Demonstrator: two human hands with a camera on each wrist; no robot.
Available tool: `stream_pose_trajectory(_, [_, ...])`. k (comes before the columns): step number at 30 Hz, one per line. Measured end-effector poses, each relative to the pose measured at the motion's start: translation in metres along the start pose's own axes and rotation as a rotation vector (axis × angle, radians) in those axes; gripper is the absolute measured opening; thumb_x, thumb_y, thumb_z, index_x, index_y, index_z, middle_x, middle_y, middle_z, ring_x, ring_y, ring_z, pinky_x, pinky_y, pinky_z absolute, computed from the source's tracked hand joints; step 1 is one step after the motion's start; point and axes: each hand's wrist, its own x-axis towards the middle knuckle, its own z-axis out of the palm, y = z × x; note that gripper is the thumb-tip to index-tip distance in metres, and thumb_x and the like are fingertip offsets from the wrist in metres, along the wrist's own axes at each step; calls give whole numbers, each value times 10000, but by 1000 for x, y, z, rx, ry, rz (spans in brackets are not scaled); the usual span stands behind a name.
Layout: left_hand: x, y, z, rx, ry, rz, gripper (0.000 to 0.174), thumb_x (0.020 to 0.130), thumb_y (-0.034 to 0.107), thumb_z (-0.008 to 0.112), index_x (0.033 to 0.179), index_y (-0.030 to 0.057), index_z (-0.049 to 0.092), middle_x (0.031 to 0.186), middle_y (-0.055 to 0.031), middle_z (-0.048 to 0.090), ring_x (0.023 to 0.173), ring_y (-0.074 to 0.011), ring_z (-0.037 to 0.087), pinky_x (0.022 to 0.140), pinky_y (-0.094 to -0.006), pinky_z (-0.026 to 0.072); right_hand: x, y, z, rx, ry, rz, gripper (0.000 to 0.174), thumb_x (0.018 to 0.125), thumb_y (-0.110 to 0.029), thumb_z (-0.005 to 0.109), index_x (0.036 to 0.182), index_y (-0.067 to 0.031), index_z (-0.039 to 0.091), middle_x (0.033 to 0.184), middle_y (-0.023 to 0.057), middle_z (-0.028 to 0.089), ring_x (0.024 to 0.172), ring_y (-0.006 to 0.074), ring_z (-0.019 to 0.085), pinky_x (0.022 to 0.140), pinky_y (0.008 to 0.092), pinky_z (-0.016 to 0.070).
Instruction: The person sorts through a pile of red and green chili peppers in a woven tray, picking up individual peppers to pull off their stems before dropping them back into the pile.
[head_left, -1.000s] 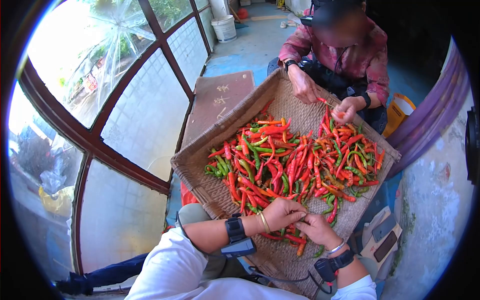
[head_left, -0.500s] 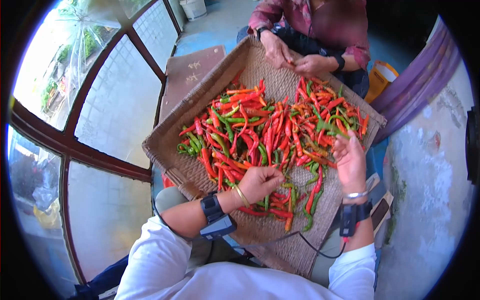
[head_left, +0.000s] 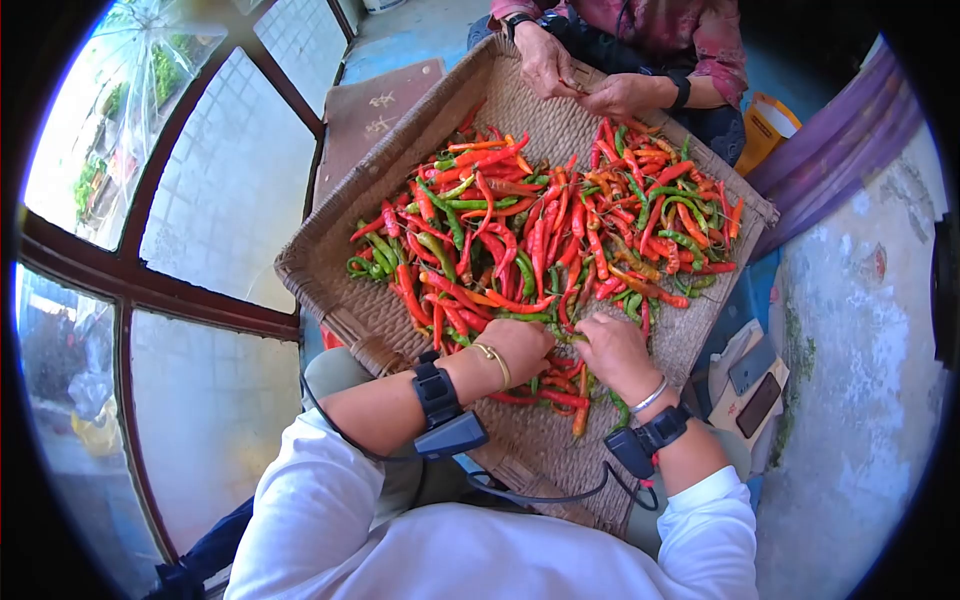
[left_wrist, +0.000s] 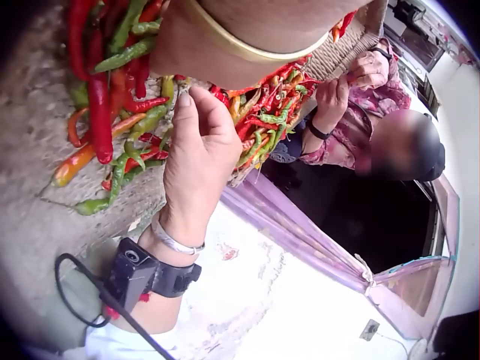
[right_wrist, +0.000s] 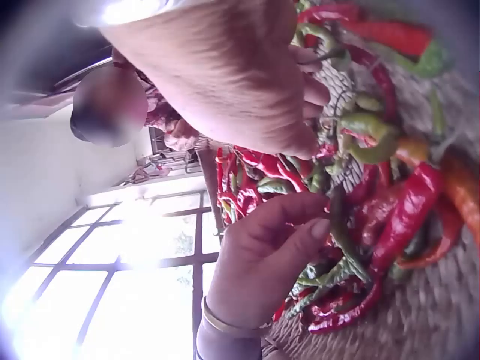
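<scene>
Red, orange and green chili peppers (head_left: 540, 240) lie heaped in a woven basket tray (head_left: 330, 250). Over the near side of the heap my left hand (head_left: 518, 350) and right hand (head_left: 612, 352) work close together. A dark green chili pepper (right_wrist: 342, 234) is pinched between my left thumb and forefinger in the right wrist view. Seen from the left wrist, my right hand (left_wrist: 201, 154) has thumb and forefinger pinched at the stem end of a green chili pepper (left_wrist: 154, 120). My palms and wrists hide part of the peppers beneath.
Across the tray sits another person, whose hands (head_left: 585, 85) meet over its far edge. Two phones (head_left: 757, 405) lie on the right, near the wall (head_left: 850, 400). Framed window panes (head_left: 215, 400) rise on the left. A black cable (head_left: 560, 495) crosses the near end of the tray.
A moment ago my right hand was raised at the right side of the heap, with a blurred green pepper near its fingers. It has come back left and down beside my left hand.
</scene>
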Motion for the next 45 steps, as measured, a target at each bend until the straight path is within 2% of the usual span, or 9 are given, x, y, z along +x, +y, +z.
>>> stream_pose_trajectory(13, [4, -2, 7, 88, -27, 58, 227, 731, 207, 574, 922, 86, 559, 845, -93, 551, 750, -271, 595, 586, -375, 496, 4, -6, 25, -150, 88, -179, 123, 640, -96, 600, 725, -55, 522, 773, 94, 451, 772, 266, 498, 611, 364, 453])
stream_pose_trajectory(15, [4, -3, 10, 122, -18, 81, 195, 734, 190, 552, 896, 82, 568, 847, -94, 550, 746, -270, 597, 578, -373, 497, 5, -9, 25, -185, 60, -163, 49, 693, -92, 517, 695, -44, 522, 832, 102, 465, 817, 269, 497, 622, 374, 467])
stream_pose_trajectory(25, [1, -5, 11, 162, -23, 106, 138, 740, 208, 526, 782, 97, 597, 812, -81, 545, 733, -237, 598, 576, -354, 497, 6, -4, 15, -63, 134, -166, 74, 627, -63, 594, 665, -26, 542, 819, 111, 470, 814, 270, 491, 639, 364, 449])
stream_pose_trajectory(27, [2, -6, 12, 146, -22, 121, 152, 743, 224, 537, 789, 90, 593, 812, -83, 551, 731, -243, 597, 574, -356, 494, 6, -2, 5, 344, 193, -48, 115, 617, -54, 638, 688, -17, 556, 779, 112, 506, 770, 264, 514, 632, 347, 441])
stream_pose_trajectory(29, [3, -3, 10, 132, -23, 141, 169, 747, 239, 548, 796, 83, 588, 812, -85, 557, 729, -248, 596, 573, -358, 490, 5, 2, -4, 889, 136, 216, 89, 707, -37, 640, 739, -12, 561, 690, 1, 521, 624, 96, 499, 595, 231, 417])
stream_pose_trajectory(31, [0, 3, 5, -197, 362, 102, 222, 756, 263, 597, 832, 56, 572, 751, -86, 560, 665, -234, 588, 554, -337, 476, 0, 0, -15, 1273, 113, 384, 62, 764, -47, 612, 784, -15, 562, 707, -31, 507, 633, 40, 465, 584, 190, 405])
stream_pose_trajectory(37, [8, 8, 4, -844, 174, 179, 193, 803, 179, 611, 886, 15, 551, 652, -24, 518, 576, -66, 505, 500, -242, 432, -7, -15, -14, 1577, 192, 329, 52, 802, -70, 579, 822, -25, 562, 739, -4, 549, 629, 58, 507, 591, 186, 433])
stream_pose_trajectory(40, [10, 7, 7, -911, 77, 132, 163, 820, 156, 588, 889, 12, 552, 659, -10, 524, 591, -32, 495, 488, -223, 428, -5, -11, -20, 1607, 256, 369, 56, 806, -89, 574, 825, -38, 564, 725, 2, 563, 608, 63, 511, 560, 188, 431])
stream_pose_trajectory(45, [11, 5, 12, -924, 137, 180, 131, 809, 134, 590, 858, 15, 564, 645, -30, 541, 581, -87, 520, 530, -257, 441, -1, 12, -42, 1489, 348, 434, 63, 804, -110, 579, 788, -52, 560, 665, -3, 553, 542, 51, 486, 479, 170, 399])
